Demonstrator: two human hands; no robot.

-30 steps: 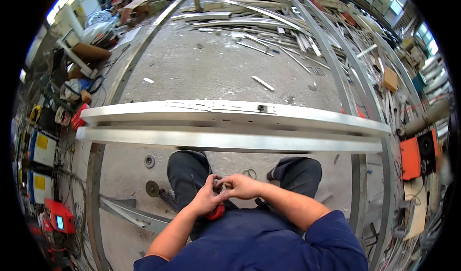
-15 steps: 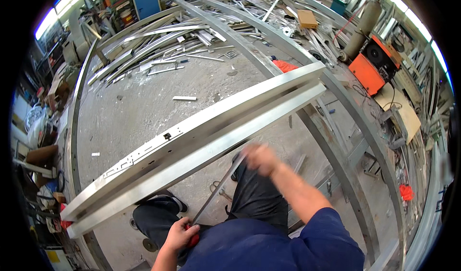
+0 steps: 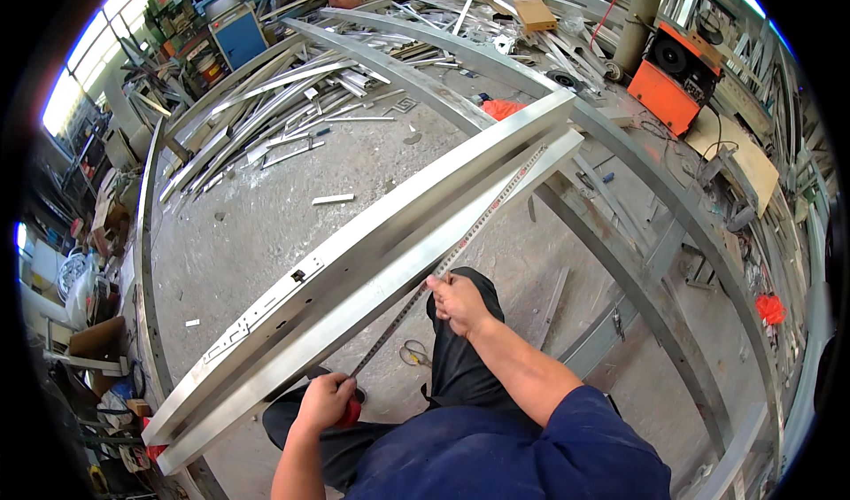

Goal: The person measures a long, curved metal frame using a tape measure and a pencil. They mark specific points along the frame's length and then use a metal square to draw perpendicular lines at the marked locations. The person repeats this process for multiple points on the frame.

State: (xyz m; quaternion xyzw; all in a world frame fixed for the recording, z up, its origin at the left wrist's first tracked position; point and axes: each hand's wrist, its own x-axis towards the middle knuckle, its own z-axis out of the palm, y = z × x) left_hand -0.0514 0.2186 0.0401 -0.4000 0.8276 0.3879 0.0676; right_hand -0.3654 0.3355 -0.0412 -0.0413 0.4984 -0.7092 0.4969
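Two long aluminium profiles (image 3: 354, 270) lie side by side across a metal frame in front of me. My left hand (image 3: 326, 401) grips the red case of a tape measure (image 3: 351, 411) near the profiles' lower left part. The tape blade (image 3: 478, 230) runs up along the nearer profile towards its far end. Partway along the blade, my right hand (image 3: 458, 302) pinches it against the profile's edge. I wear a blue shirt and dark trousers.
Metal frame bars (image 3: 655, 323) cross to the right. An orange machine (image 3: 677, 79) and a wooden board (image 3: 739, 159) stand at the upper right. Several loose metal offcuts (image 3: 274, 110) litter the concrete floor behind. A blue cabinet (image 3: 239, 35) stands far back.
The view has swung to the right. The tape, held close between both hands a second ago, is now drawn out along the profile, with my right hand moved up onto it.
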